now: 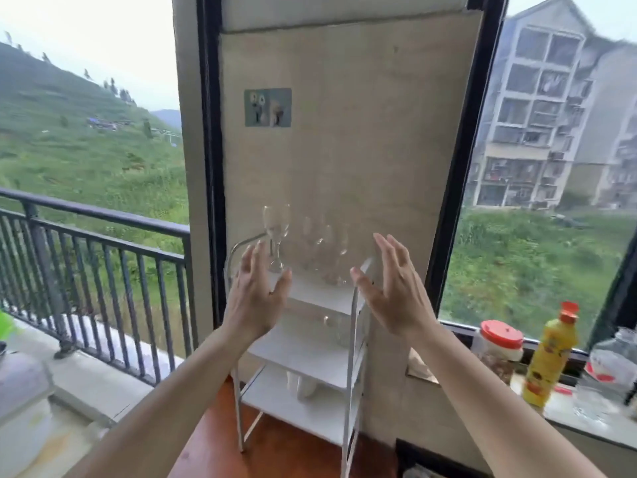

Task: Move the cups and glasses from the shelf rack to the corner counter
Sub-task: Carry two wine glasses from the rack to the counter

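A white shelf rack stands against the beige wall panel. On its top shelf a clear wine glass stands upright at the left, with more clear stemmed glasses blurred beside it. A clear glass sits on the middle shelf and a white cup on the lower shelf. My left hand is raised in front of the rack's left side, fingers apart, holding nothing. My right hand is raised at the rack's right side, also spread and holding nothing.
To the right, a counter ledge under the window carries a red-lidded jar, a yellow bottle and a clear glass jar. A black railing runs along the left. A white container sits at the lower left.
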